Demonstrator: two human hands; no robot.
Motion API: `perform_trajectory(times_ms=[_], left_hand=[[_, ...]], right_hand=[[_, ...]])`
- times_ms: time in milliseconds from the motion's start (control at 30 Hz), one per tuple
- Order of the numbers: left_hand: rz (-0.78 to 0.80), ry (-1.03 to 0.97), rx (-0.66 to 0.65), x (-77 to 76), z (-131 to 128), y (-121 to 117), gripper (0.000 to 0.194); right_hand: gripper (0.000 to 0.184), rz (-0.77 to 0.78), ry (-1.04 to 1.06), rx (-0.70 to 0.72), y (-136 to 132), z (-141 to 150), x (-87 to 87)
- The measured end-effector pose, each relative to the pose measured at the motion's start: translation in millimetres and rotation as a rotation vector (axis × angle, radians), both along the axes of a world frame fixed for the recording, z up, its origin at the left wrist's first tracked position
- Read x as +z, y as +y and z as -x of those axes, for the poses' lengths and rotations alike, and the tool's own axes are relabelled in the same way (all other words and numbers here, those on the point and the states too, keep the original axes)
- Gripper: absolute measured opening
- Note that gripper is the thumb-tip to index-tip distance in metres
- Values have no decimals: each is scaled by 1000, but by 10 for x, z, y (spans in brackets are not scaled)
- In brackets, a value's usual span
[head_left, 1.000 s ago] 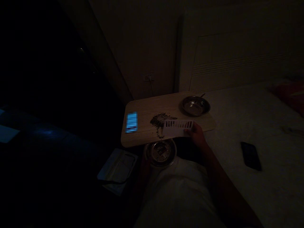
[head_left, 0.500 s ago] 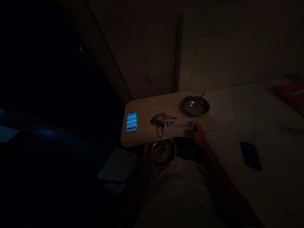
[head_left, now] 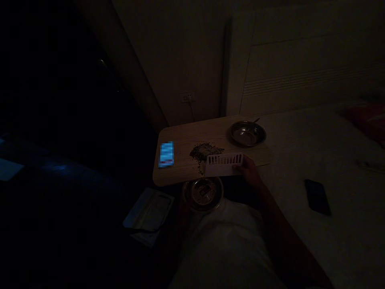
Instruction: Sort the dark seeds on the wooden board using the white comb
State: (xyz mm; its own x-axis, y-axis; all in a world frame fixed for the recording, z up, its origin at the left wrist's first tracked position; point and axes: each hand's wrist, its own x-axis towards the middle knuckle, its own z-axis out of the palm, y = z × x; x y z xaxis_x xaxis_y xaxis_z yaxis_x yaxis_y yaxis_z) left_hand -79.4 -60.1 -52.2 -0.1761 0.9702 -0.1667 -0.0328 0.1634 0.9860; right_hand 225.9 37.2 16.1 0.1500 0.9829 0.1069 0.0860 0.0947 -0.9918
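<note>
The room is very dark. My right hand (head_left: 249, 170) is closed on the right end of a white slotted plastic tray (head_left: 224, 164), held at the near edge of a small wooden table (head_left: 180, 138). Its left end touches a pile of small dark grains (head_left: 202, 151) on the tabletop. Just below the table edge a steel bowl (head_left: 203, 193) sits in front of my lap, with something dark inside. My left hand is lost in the dark by that bowl; I cannot make it out.
A second steel bowl (head_left: 248, 133) stands at the table's far right. A lit phone (head_left: 166, 154) lies at the table's left. A dark phone (head_left: 317, 197) rests on the bed to the right. A pale flat object (head_left: 148, 214) lies low left, a wall socket (head_left: 187, 97) behind.
The white tray has tipped lower and slid slightly left toward the grains; my right hand followed it.
</note>
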Motion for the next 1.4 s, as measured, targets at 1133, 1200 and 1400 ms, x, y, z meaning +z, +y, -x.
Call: perform_trajectory(times_ms=[1133, 1200, 1400], left_hand=[[-44, -21, -19, 3, -1, 81, 83], [-39, -28, -16, 3, -3, 74, 82], [-51, -45, 9, -28, -13, 66, 84]], right_hand=[[32, -35, -40, 0, 14, 133, 6], [32, -35, -44, 21, 10, 143, 5], [32, -39, -46, 8, -9, 200, 13]])
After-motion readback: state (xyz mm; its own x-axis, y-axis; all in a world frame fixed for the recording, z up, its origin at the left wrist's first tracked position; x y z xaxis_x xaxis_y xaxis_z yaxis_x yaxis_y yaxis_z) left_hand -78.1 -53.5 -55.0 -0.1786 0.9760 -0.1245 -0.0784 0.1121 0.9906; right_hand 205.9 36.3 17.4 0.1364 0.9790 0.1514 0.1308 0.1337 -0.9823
